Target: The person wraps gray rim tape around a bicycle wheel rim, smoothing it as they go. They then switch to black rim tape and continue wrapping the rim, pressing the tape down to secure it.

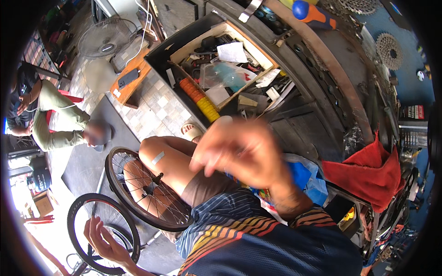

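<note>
A spoked bicycle wheel (120, 207) leans against my bare legs, its black hub and cassette body in the middle. Left of it stands a black bicycle tyre (73, 216). My left hand (103, 239) shows in front of the tyre's opening, fingers stretched out and nothing visible in them. Raised over my lap is my right hand (244, 154), smeared by motion. Its fingers look bent, but whether they hold anything cannot be made out. The right hand is nearest to an open drawer (161, 57) full of small parts, papers and plastic bags.
A red cloth (368, 172) hangs at the right, near a blue plastic bag (301, 177). Orange and yellow rolls (198, 99) lie along the drawer. A phone (128, 78) rests on a wooden stool (133, 94). A fan (108, 39) and a seated person (60, 110) are at the left.
</note>
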### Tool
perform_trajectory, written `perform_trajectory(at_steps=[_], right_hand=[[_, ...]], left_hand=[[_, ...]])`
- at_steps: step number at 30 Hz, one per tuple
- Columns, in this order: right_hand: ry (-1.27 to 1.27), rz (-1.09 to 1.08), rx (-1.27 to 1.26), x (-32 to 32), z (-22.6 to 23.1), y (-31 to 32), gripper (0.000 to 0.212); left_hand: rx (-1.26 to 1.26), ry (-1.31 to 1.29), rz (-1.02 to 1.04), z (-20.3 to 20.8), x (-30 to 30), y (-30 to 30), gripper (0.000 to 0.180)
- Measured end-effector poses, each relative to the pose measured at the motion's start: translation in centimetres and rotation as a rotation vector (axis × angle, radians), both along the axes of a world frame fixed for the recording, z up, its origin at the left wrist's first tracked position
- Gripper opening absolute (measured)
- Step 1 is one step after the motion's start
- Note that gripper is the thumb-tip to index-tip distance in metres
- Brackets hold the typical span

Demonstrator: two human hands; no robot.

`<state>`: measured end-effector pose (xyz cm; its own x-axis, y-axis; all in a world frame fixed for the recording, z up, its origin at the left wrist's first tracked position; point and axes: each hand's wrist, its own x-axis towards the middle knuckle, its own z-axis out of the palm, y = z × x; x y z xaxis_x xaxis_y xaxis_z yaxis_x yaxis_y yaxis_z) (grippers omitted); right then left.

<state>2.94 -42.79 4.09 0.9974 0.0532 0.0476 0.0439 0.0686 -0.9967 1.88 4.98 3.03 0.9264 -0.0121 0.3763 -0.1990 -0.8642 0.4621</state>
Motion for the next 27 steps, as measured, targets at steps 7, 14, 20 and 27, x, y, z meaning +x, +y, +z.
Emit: perform_trajectory(at_steps=[7, 14, 20, 27], right_hand=[[0.224, -0.154, -1.166, 5.0, -0.8, -9.4, 0.023], [0.561, 0.185, -1.461, 7.1, -3.3, -8.1, 0.029], [0.554, 0.294, -1.758, 8.7, -4.9, -7.2, 0.038], [0.660, 0.205, -1.691, 9.1, -5.9, -8.5, 0.066]], left_hand=[[-0.070, 0.051, -0.012, -2.0, -1.2, 1.5, 0.035], [-0.107, 0.027, 0.022, -3.1, -2.3, 3.4, 0.031], [-0.232, 0.013, 0.033, -5.0, -3.1, 3.5, 0.031], [-0.380, 0.008, 0.086, -6.8, -3.9, 3.0, 0.028]])
